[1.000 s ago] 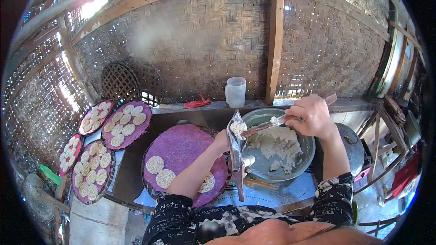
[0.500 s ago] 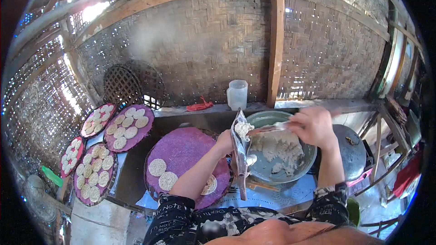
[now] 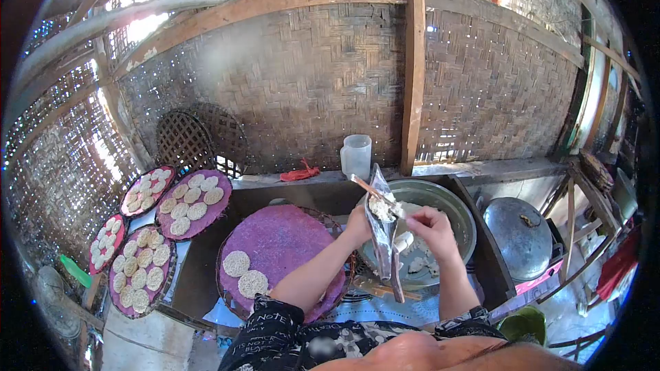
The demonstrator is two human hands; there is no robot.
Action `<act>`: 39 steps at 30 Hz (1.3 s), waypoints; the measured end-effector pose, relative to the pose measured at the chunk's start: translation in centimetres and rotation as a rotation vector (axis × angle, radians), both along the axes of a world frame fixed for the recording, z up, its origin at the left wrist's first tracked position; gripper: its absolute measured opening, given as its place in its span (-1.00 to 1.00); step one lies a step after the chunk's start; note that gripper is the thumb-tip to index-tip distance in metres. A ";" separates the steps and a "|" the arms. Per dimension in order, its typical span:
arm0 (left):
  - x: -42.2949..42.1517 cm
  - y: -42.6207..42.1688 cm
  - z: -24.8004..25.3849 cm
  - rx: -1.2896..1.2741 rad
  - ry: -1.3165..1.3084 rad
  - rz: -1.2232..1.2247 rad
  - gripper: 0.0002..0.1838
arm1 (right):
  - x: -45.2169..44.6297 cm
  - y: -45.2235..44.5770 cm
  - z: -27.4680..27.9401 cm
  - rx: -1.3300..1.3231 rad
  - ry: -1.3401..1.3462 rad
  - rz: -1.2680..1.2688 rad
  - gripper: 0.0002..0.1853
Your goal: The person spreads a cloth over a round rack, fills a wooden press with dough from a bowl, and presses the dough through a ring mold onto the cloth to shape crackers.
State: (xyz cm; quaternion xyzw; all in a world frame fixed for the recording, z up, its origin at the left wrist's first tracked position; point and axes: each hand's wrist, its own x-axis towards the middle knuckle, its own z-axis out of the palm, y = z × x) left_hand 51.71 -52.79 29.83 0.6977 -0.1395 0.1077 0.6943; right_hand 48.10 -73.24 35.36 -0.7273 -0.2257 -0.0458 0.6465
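So right now we've got the left hand clamped round the upper side of the mould, which hangs over the left edge of the basin; a lump of dough sits in it, with the stick lying across the top; our right hand has its fingers and thumb pinched together at the doughy end of the stick, though exactly what's between the tips is too small to tell. What could go wrong, we reckon: the lump's soft and piled up, so a hard push from the right hand might send some over the side; if the left hand lets the mould tip, the lump could slide back into the basin, or drop between it and the right edge of the purple tray; a sticky stick might also drag dough back out. Compared with the earlier frame, our right hand has come down and in from past the basin's far edge to right beside the mould; the stick's bare end now points out over the far left edge of the basin, not off to the right; the left forearm now hides the third disc on the tray, leaving two discs showing near its left edge.
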 end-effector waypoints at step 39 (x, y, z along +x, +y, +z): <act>4.3 0.2 -2.0 -0.126 0.213 -0.251 -0.69 | 3.3 -5.0 -4.0 -0.317 -0.245 -0.546 -0.70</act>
